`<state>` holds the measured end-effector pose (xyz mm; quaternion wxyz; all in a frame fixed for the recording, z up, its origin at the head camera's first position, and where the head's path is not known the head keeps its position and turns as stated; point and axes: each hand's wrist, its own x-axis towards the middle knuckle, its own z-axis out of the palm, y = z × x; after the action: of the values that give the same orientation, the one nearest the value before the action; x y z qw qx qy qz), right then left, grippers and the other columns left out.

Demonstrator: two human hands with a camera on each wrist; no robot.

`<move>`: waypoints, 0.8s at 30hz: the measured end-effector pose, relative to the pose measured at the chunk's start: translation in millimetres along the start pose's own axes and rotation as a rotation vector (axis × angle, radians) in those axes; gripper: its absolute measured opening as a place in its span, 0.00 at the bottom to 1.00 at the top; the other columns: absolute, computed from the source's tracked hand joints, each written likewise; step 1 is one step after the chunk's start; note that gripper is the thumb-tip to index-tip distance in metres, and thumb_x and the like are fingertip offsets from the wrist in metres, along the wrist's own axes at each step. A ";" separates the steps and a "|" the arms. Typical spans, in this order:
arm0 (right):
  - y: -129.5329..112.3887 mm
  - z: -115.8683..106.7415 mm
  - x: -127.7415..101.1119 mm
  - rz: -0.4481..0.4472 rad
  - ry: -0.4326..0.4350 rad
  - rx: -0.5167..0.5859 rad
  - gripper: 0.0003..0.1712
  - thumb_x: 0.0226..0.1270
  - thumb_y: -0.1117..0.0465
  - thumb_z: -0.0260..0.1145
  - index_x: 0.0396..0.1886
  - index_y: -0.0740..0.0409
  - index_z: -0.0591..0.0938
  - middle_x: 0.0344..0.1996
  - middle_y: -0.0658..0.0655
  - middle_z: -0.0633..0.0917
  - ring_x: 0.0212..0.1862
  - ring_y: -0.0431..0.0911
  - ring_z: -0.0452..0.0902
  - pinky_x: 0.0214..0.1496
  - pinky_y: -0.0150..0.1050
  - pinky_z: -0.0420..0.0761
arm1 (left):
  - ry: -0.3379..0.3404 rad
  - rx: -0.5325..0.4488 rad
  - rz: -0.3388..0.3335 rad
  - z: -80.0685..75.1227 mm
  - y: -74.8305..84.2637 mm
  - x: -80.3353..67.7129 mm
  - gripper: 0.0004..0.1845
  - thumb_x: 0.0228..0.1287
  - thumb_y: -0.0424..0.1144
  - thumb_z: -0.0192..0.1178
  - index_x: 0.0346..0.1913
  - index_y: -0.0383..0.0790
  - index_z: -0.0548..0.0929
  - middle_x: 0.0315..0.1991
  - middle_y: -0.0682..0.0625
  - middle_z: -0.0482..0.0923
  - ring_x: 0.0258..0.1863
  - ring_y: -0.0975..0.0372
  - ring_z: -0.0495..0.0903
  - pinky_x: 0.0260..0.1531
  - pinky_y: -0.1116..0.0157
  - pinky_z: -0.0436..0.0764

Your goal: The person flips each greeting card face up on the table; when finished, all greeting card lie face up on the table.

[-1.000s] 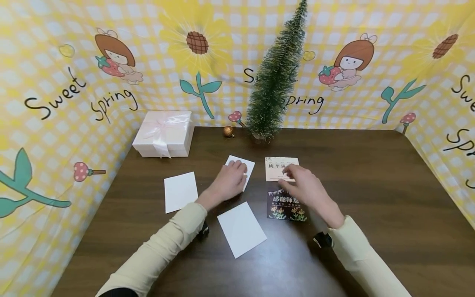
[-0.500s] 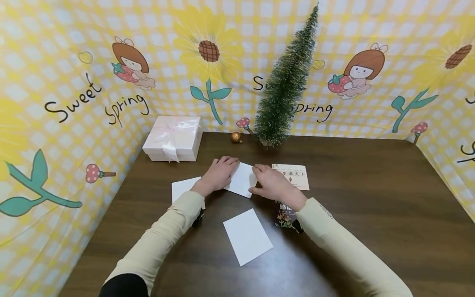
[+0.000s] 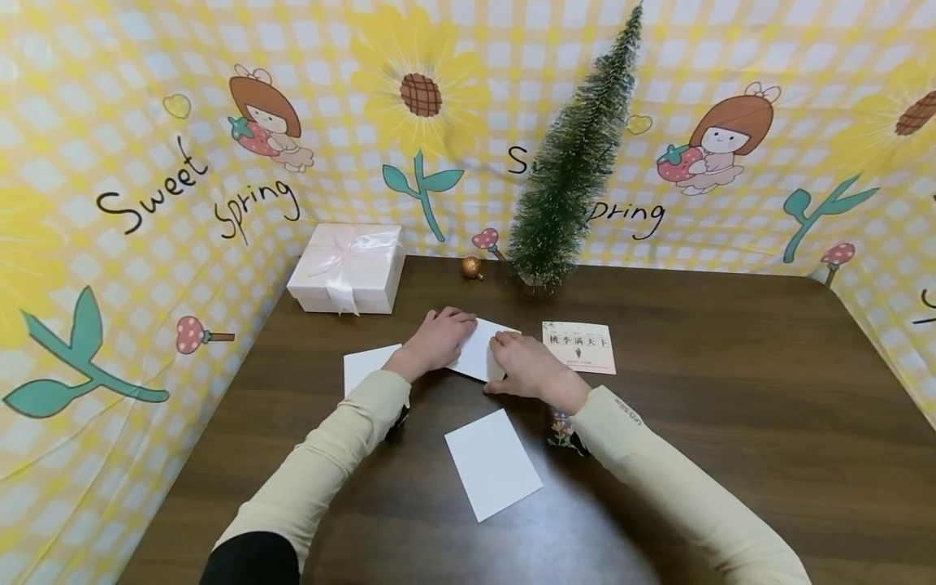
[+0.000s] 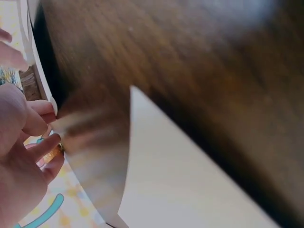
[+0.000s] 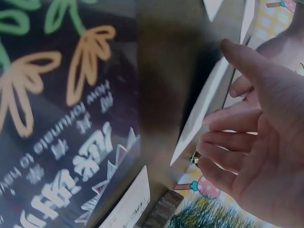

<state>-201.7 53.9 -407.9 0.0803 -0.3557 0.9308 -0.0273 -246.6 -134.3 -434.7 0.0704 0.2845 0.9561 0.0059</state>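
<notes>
A blank white card (image 3: 480,351) lies mid-table between both hands. My left hand (image 3: 436,337) grips its left edge with curled fingers; the left wrist view shows those fingers (image 4: 42,127) at the card's thin edge (image 4: 34,52). My right hand (image 3: 521,363) holds the card's right side. In the right wrist view its fingers (image 5: 228,142) curl against the raised card edge (image 5: 204,118). A dark flowered card (image 5: 61,118) lies under my right forearm, only its corner (image 3: 560,424) showing in the head view. A cream printed card (image 3: 579,347) lies just right of the hands.
Two more blank white cards lie on the dark wooden table (image 3: 731,390), one at the left (image 3: 366,366) and one nearer me (image 3: 493,463). At the back stand a white ribboned gift box (image 3: 349,268), a gold ball (image 3: 471,267) and a small green tree (image 3: 570,179). Yellow printed cloth walls the table.
My right hand left the cream card and moved left onto the white card's right side. My left hand stayed at that card's left edge. The dark card got covered by my right forearm.
</notes>
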 end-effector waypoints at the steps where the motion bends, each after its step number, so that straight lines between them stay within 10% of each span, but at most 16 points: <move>1: -0.3 0.6 -0.2 -0.012 0.000 0.005 0.35 0.63 0.45 0.69 0.56 0.70 0.76 0.55 0.66 0.79 0.57 0.58 0.76 0.58 0.50 0.76 | -0.002 -0.009 0.002 0.1 -0.3 -0.2 0.24 0.70 0.31 0.50 0.67 0.37 0.72 0.70 0.45 0.67 0.68 0.49 0.63 0.58 0.45 0.66; 7: 0.4 0.8 -5.2 -0.083 0.016 0.040 0.09 0.68 0.57 0.65 0.33 0.58 0.81 0.33 0.55 0.81 0.35 0.48 0.80 0.39 0.44 0.80 | -0.010 -0.081 0.015 -0.4 -3.7 -4.4 0.26 0.69 0.27 0.51 0.70 0.37 0.68 0.71 0.45 0.64 0.69 0.47 0.62 0.58 0.43 0.65; 15: 10.6 -6.4 -12.7 -0.136 0.132 0.001 0.08 0.74 0.62 0.56 0.33 0.57 0.78 0.28 0.54 0.82 0.32 0.50 0.82 0.32 0.45 0.81 | -0.036 -0.212 0.020 -3.4 -13.4 -13.0 0.35 0.61 0.20 0.56 0.72 0.38 0.66 0.73 0.44 0.61 0.71 0.46 0.58 0.64 0.37 0.58; 24: 27.3 -12.3 -15.3 -0.106 0.304 -0.045 0.08 0.71 0.68 0.57 0.46 0.61 0.81 0.35 0.57 0.87 0.35 0.50 0.84 0.36 0.44 0.82 | 0.236 -0.304 0.075 3.1 -14.0 -15.3 0.13 0.69 0.36 0.58 0.54 0.41 0.83 0.52 0.48 0.83 0.56 0.52 0.76 0.54 0.46 0.69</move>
<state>-210.5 84.4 -396.8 -0.0711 -0.3979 0.9124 -0.0644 -241.1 -154.4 -436.5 -0.0001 0.3032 0.9346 0.1862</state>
